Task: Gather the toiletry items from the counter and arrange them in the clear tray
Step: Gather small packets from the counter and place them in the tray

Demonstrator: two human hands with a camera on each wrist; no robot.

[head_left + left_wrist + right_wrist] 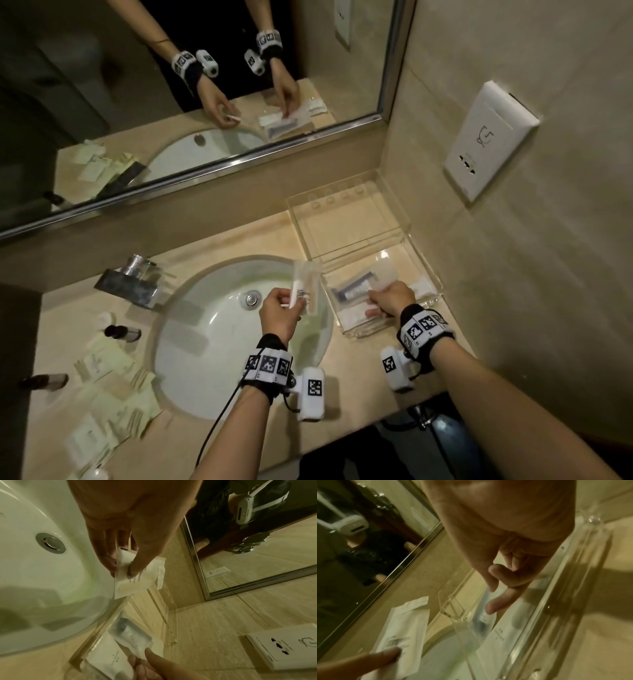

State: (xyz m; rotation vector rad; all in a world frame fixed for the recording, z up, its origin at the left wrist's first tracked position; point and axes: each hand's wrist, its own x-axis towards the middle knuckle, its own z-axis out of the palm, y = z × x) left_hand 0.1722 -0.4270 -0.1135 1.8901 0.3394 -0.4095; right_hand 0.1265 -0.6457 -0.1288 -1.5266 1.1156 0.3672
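A flat white paper packet with small print [303, 291] is pinched by thumb & fingers of the left hand [279, 317], held up over the round white sink [205, 342], just beside the clear plastic tray [433, 274]. The right hand [392, 299] is down inside the tray; its fingers [494, 605] are mostly straight & press on a see-thru wrapped pack w/ a dark blue thing inside [354, 289]. Nothing is held by that grip.

To do this step well, the packet should prob. be carried low over the tray wall & laid flat next to the packs in there, not on top. The packs inside should be kept pushed to one side so room is made.

In the tray: the blue pack, a flat white packet [109, 654] near the front, maybe more, hard to tell. The tray's lid [346, 219] is stood open at the back.

On the beige stone desk [191, 240], left of the sink, more things wait: pale yellow packets [113, 394] & small dark bottles [123, 332].
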